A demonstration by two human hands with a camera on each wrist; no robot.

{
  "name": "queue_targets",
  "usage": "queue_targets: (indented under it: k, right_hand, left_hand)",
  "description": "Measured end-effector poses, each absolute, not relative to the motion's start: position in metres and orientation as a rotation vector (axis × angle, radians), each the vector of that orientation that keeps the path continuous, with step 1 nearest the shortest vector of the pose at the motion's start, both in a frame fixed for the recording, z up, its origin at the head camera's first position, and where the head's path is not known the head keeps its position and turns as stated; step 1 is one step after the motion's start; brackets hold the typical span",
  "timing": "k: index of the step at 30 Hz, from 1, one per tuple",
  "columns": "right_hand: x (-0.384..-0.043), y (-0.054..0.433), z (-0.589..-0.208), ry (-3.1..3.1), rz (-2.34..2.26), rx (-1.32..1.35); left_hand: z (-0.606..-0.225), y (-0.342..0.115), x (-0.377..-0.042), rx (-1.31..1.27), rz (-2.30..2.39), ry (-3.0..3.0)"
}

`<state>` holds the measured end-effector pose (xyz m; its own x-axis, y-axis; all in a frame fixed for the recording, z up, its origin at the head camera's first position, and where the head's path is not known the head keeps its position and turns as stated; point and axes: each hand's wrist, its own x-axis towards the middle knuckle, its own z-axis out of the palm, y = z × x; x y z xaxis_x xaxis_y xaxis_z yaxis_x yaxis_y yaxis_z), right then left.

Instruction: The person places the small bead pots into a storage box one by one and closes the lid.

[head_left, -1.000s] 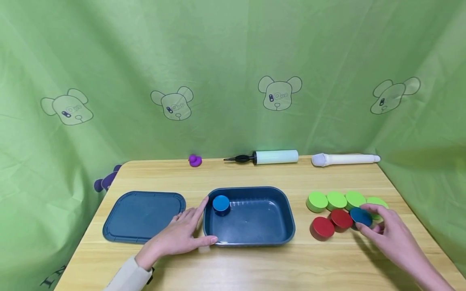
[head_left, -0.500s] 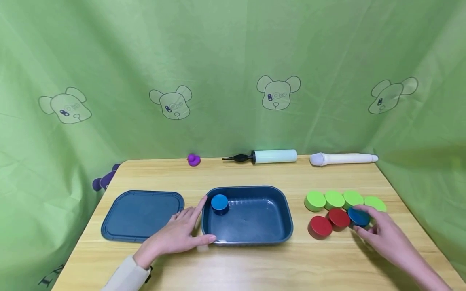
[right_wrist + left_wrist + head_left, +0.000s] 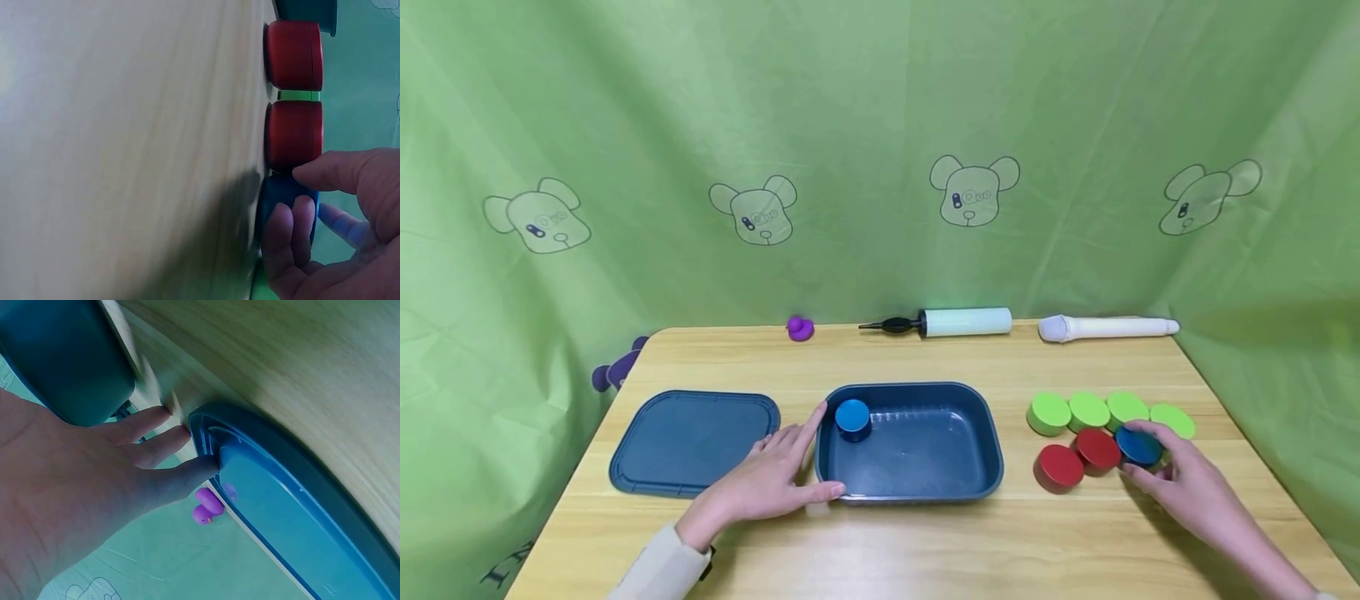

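In the head view my left hand (image 3: 767, 483) rests with spread fingers against the left side of a dark blue plastic container (image 3: 917, 467). Inside its back left corner stands one blue round tin (image 3: 853, 419). My right hand (image 3: 1191, 483) pinches another blue round tin (image 3: 1137, 448) between thumb and fingers, at the right of the table. Beside that tin, two red round tins (image 3: 1097, 452) stand to the left, with several light green round tins (image 3: 1087, 411) in a row behind. The right wrist view shows the thumb against the held tin's edge, close by a red tin (image 3: 294, 134).
A dark blue lid (image 3: 692, 442) lies flat left of the container. Along the back edge are a purple rubber duck (image 3: 801, 328), a hand pump (image 3: 966, 322) and a white microphone (image 3: 1112, 328). A green curtain (image 3: 865, 125) hangs behind the table.
My right thumb and fingers have closed in slightly on the blue tin, which stays among the others. The left hand keeps its place on the container.
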<state>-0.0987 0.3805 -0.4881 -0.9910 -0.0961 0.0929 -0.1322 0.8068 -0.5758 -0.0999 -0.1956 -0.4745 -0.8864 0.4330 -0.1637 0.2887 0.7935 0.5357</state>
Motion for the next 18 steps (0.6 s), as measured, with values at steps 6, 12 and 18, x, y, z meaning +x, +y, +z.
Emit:
queue_targets:
  k: [6,12,18]
  right_hand:
    - [-0.0985,0.3805,-0.4926,-2.903,0.922,0.146]
    - [-0.0981,0.3806,-0.4925,-2.915,0.910,0.103]
    - [-0.0966,0.3797,-0.4911,-2.950,0.921,0.043]
  left_hand:
    - [-0.4759,-0.1953,-0.1005,0.561,0.745,2.707]
    - [-0.4765,-0.1950,-0.1000,0.558,0.743,2.705]
    - [-0.4766,-0.1960,-0.0998,0.563,0.749,2.707]
